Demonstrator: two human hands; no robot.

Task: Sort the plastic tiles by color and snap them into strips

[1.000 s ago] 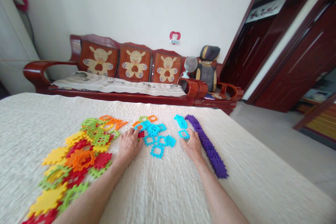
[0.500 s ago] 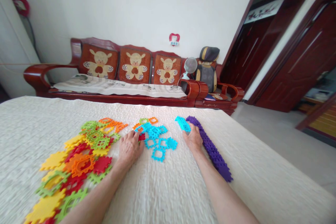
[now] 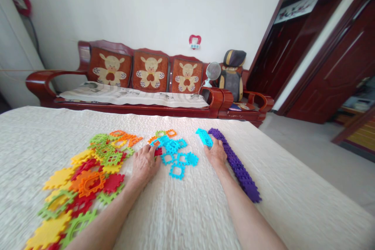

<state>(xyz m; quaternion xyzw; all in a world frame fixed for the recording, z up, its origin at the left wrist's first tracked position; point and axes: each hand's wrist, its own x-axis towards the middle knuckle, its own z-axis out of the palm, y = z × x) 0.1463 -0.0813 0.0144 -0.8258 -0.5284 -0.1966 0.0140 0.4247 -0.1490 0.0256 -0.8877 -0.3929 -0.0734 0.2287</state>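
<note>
My left hand (image 3: 145,162) is low over the cover with its fingers curled. A red notched building tile (image 3: 158,151) pokes out between its thumb and forefinger, partly hidden. Just beyond and to the right lie loose light-blue tiles (image 3: 172,146), some solid and some with a cut-out middle. My right hand (image 3: 216,153) closes its thumb and fingers on the near end of a short row of light-blue tiles (image 3: 204,136). Beside that hand, on its right, a long row of purple tiles (image 3: 240,168) stretches toward me.
A pile of yellow, red, orange and green tiles (image 3: 90,179) spreads left of my left arm. Small orange (image 3: 171,133) and green tiles lie behind the blue ones. Past the covered table (image 3: 187,218) stand a wooden sofa (image 3: 131,111) and a small fan (image 3: 213,71).
The view has shifted very slightly. Both hands and the tiles stay where they were.
</note>
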